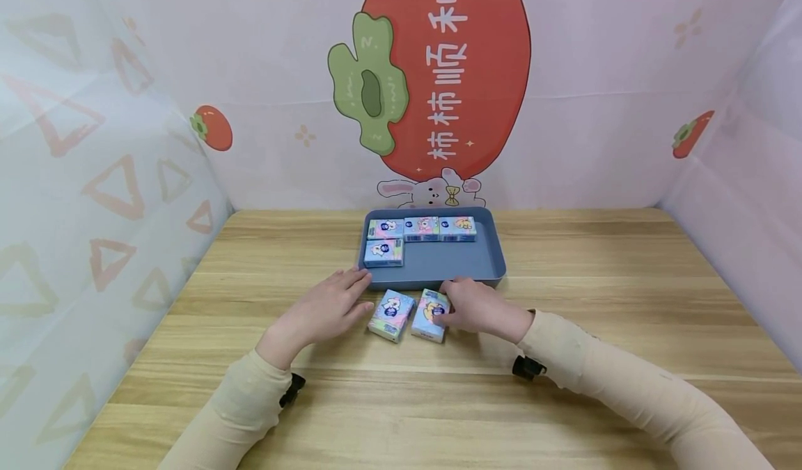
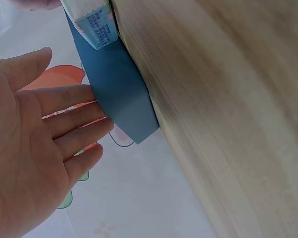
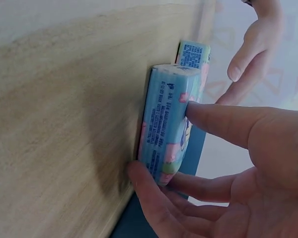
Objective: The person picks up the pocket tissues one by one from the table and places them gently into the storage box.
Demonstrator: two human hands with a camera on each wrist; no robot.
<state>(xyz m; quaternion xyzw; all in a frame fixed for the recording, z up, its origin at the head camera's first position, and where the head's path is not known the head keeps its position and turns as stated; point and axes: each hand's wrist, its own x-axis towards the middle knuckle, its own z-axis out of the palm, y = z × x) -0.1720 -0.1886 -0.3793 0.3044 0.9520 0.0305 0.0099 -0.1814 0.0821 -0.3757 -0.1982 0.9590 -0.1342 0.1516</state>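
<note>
My right hand [image 1: 482,306] holds a small blue tissue pack [image 1: 427,329] by its sides on the table; in the right wrist view the thumb lies on the printed face of this pack [image 3: 159,124] and the fingers are curled at its far end. Just left of it lies a second tissue pack [image 1: 396,308], tilted a little and apart from it. My left hand [image 1: 326,308] is spread with fairly straight fingers, the fingertips at the front left corner of the blue-grey tray [image 1: 451,267]. Nothing is in the palm of the left hand [image 2: 35,134].
Inside the tray, three tissue packs [image 1: 421,228] stand in a row at the back, and another pack [image 1: 384,252] lies in front at the left. The wooden table [image 1: 401,414] runs back to a printed cloth wall [image 1: 282,163], with cloth at both sides.
</note>
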